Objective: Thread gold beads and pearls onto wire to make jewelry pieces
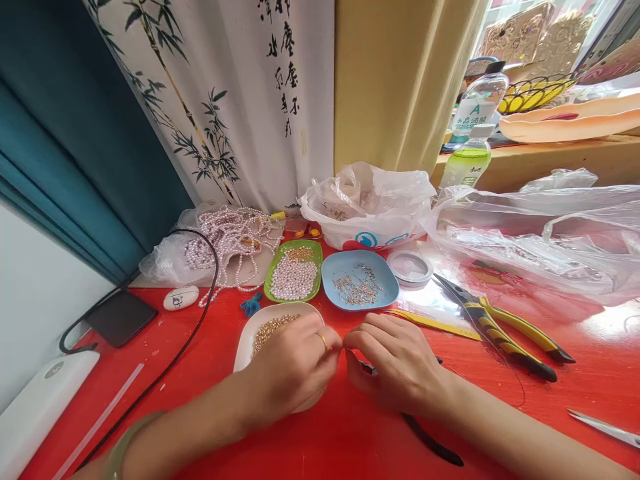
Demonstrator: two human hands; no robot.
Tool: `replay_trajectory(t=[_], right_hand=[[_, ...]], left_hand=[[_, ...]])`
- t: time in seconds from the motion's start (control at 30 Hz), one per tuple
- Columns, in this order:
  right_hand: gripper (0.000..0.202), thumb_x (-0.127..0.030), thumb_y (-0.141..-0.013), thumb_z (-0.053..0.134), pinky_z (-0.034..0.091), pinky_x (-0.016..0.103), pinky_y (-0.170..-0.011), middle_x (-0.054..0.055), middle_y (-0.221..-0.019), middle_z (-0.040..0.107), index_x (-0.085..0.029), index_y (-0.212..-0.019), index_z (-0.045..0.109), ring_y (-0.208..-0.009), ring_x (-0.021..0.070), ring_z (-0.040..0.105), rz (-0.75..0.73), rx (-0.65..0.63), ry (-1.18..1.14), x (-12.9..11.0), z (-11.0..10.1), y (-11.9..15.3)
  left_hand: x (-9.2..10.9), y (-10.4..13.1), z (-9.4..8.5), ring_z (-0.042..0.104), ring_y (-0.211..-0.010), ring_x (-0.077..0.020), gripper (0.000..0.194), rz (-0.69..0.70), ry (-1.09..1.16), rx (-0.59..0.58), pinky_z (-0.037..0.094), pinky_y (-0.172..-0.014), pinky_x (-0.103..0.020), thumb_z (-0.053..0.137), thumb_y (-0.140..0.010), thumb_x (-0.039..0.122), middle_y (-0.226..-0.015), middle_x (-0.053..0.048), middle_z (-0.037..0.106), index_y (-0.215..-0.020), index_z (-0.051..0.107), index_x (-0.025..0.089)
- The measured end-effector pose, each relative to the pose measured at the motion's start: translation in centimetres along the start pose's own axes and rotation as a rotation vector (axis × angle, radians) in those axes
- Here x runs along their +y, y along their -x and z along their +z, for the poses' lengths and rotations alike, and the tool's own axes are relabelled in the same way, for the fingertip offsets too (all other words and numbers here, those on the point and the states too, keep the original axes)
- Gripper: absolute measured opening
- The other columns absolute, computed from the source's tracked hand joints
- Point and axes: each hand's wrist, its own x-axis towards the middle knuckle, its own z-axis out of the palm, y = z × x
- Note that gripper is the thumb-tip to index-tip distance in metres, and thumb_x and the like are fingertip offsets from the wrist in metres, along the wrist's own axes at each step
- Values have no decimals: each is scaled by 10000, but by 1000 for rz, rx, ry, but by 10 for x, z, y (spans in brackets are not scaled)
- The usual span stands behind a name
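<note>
Both hands meet fingertip to fingertip over the red table (350,440). My left hand (297,363) wears a ring and is closed in a pinch, partly over a white dish (245,347) of gold beads. Close beside it, my right hand (395,360) also pinches, fingers curled. Whatever sits between the fingertips is too small to make out. Dark-handled pliers (433,440) show partly from under my right hand. Behind the hands, a green tray (293,273) holds pearly and gold beads, and a blue dish (360,280) holds small metal pins.
Yellow-black pliers (505,333), yellow tweezers (435,323) and scissors (605,427) lie on the right. Plastic bags (370,207) and a round lid (410,267) stand behind. Bead strands (230,240), a phone (121,317) and a black cable (185,347) are on the left.
</note>
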Motion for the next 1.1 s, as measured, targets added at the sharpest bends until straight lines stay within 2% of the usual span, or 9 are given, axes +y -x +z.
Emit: replay_trajectory(t=[0.17,0.43,0.5,0.6,0.7,0.8,0.9,1.0,1.1], right_hand=[[186,-43,-659,412,235,257,-449,-13,-463,446,-176,-564,502,-479,127,305,6,-6,8,-1,0,1],[185,-42,-673,420,224,255,-432,-13,-463,449,-170,-569,503,-467,122,299,0,6,-12,0,-1,0],[175,-41,-669,416,240,249,-427,-9,-478,477,-167,-595,513,-467,120,324,17,-3,-36,1,0,0],[168,-37,-694,425,270,235,-427,-8,-497,509,-163,-644,524,-465,112,365,40,0,-48,2,2,1],[138,-57,-755,460,284,232,-432,-11,-513,531,-158,-702,538,-467,106,393,-6,2,-17,3,1,2],[113,-81,-794,466,312,239,-443,-1,-538,553,-144,-762,554,-481,111,427,-87,-54,-14,5,-3,2],[120,-83,-804,459,332,240,-433,4,-552,560,-142,-791,562,-481,114,451,-109,-68,-16,5,-6,2],[146,-70,-768,469,385,223,-439,44,-718,619,-149,-857,553,-528,107,515,54,-57,-183,1,-5,0],[301,-53,-719,448,447,206,-475,63,-885,629,-159,-994,511,-556,86,568,405,-188,-638,-5,-6,-7]], left_hand=[[1,1,0,382,-540,-130,230,23,-48,-37,299,-480,-249,397,-826,101,-535,-3,437,-651,544,127],[2,1,-5,409,-556,-135,213,10,8,-55,311,-496,-255,384,-830,106,-573,-16,470,-740,577,113],[1,0,-8,428,-559,-126,180,-81,72,-77,333,-510,-247,408,-816,110,-598,-10,479,-748,574,126],[-2,-3,-13,506,-644,-129,52,-343,254,-172,392,-574,-243,515,-774,172,-719,-12,553,-782,565,165],[-6,-8,-15,563,-770,-160,176,-588,548,-270,433,-647,-258,653,-669,252,-837,-15,620,-812,575,184],[-8,-11,-15,593,-709,-155,168,-795,831,-313,447,-645,-260,657,-658,281,-748,-19,649,-760,607,157],[-7,-13,-16,584,-593,-124,154,-867,987,-320,443,-615,-241,622,-690,284,-607,-10,638,-672,622,131],[-5,-13,-17,566,-541,-105,141,-861,1013,-289,431,-583,-220,620,-689,260,-544,5,624,-635,616,130],[-4,-12,-18,564,-515,-99,76,-846,986,-228,427,-571,-214,594,-695,198,-506,20,618,-646,592,140]])
